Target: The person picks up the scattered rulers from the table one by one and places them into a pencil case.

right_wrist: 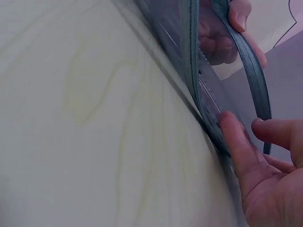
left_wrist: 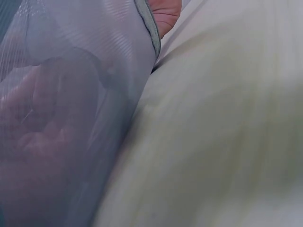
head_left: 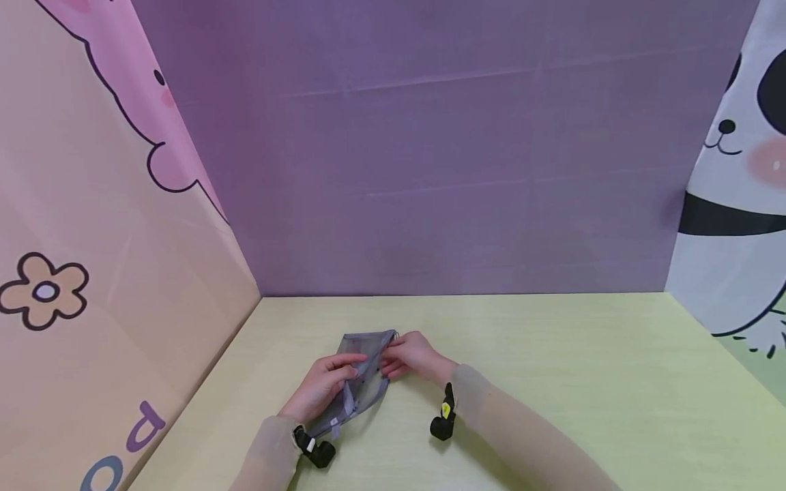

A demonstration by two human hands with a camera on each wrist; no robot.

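A grey-blue mesh zip pouch (head_left: 368,337) stands tilted over the table, its zip-edged mouth gaping toward the right hand. My left hand (head_left: 322,385) grips the pouch by its side; in the right wrist view its thumb (right_wrist: 240,16) lies over the zip band, while other fingers show through the mesh. At the mouth is my right hand (head_left: 417,358), one fingertip (right_wrist: 228,118) touching a clear strip with tick marks (right_wrist: 210,92) within the pouch. The right thumb stands apart beside the zip band; whether these fingers pinch anything I cannot tell.
The pale wood-grain table (head_left: 552,368) runs back to a purple cloth wall (head_left: 430,150). Cartoon-printed cloths stand at the left (head_left: 135,273) and right (head_left: 731,259). Each wrist wears a small black camera, the left camera (head_left: 319,453) hanging close to the pouch.
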